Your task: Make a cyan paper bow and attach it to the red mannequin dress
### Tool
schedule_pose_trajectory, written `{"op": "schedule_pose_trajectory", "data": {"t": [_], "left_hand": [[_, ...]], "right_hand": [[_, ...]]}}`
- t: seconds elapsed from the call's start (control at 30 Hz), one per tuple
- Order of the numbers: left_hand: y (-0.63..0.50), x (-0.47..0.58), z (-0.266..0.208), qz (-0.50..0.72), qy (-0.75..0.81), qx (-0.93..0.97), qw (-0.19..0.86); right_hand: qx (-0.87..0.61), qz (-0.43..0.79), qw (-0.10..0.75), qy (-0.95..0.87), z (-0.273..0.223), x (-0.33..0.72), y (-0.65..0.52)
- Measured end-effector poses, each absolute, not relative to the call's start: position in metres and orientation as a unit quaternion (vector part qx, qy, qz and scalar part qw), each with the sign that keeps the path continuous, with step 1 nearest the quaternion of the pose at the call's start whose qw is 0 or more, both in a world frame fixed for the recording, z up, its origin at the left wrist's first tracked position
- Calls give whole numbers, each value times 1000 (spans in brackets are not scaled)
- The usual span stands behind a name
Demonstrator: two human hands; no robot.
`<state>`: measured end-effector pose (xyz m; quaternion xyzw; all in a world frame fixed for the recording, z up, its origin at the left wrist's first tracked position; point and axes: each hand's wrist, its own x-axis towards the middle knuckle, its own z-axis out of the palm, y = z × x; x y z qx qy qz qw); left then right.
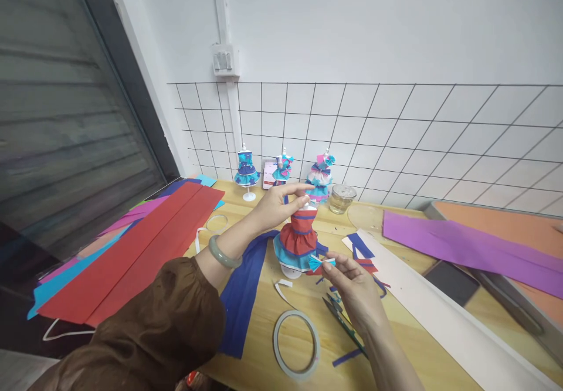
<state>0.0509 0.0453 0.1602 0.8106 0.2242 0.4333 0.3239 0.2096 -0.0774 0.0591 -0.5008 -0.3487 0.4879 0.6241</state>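
Centrally, a small dress form (299,240) in a red-and-blue tiered dress stands upright on the wooden counter (261,323). The left hand (278,204) reaches over it, thumb and fingers closed about its top. The right hand (357,291), low and right, has its grip pinched on a blue-and-white bow (315,262). The bow's long axis runs nearly level, its pleated end pointing left over the skirt's hem; whether they touch, I cannot tell. The right hand is nearer the hem. Below lie a tape roll (303,374) and scissors (345,323); behind, three dressed forms (247,174) line a grid-marked white wall (373,33).
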Motion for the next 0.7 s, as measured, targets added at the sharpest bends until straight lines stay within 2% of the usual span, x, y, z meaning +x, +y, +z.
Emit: {"op": "schedule_pose_trajectory", "data": {"t": [0.7], "left_hand": [[24, 47, 159, 435, 229, 806, 328]], "right_hand": [[-475, 524, 606, -364, 37, 204, -93]]}}
